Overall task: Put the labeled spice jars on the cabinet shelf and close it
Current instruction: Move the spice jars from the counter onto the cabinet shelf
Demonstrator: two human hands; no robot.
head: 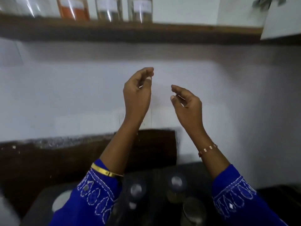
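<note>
Several labeled glass spice jars stand in a row on the brown cabinet shelf [146, 32] at the top: one with orange powder [73, 8], two with brown spices [108, 8] [140, 9]. My left hand [137, 92] and my right hand [187, 105] are raised in front of the white wall, below the shelf, fingers curled and apart, holding nothing. More jars with dark lids [136, 190] [176, 182] stand blurred on the dark counter between my forearms. The white cabinet door [281, 20] hangs open at the top right.
A dark counter [40, 168] runs along the bottom with a speckled back edge. A round pale object [61, 201] lies at the lower left. Another jar with a metal lid [193, 211] sits at the bottom centre-right. White wall fills the middle.
</note>
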